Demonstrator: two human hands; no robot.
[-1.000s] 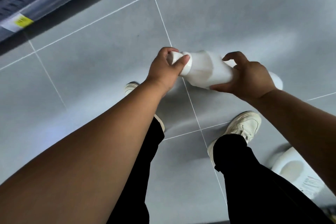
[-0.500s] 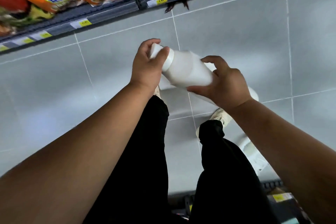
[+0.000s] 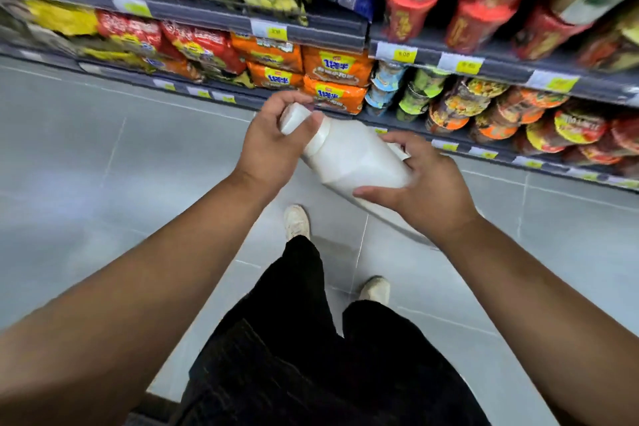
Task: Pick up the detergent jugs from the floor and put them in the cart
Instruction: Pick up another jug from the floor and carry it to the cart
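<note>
Head cam, w/ the white detergent jug (image 3: pixel 352 157) as landmark: to its left the left hand (image 3: pixel 273 149) is clamped round the cap end, thumb over the neck. Jug itself is off the floor (image 3: pixel 86 183), tilted, cap up-left, in front of the snack shelves (image 3: pixel 311 28). To its right the right hand (image 3: pixel 428 190) is wrapped on the lower body, fingers curled under it. Below the jug: black trousers, two pale shoes. No cart in frame, so can't tell where it is. Judging by this, pickup of this jug is done; carry and drop into cart left. Other jugs: none visible.
</note>
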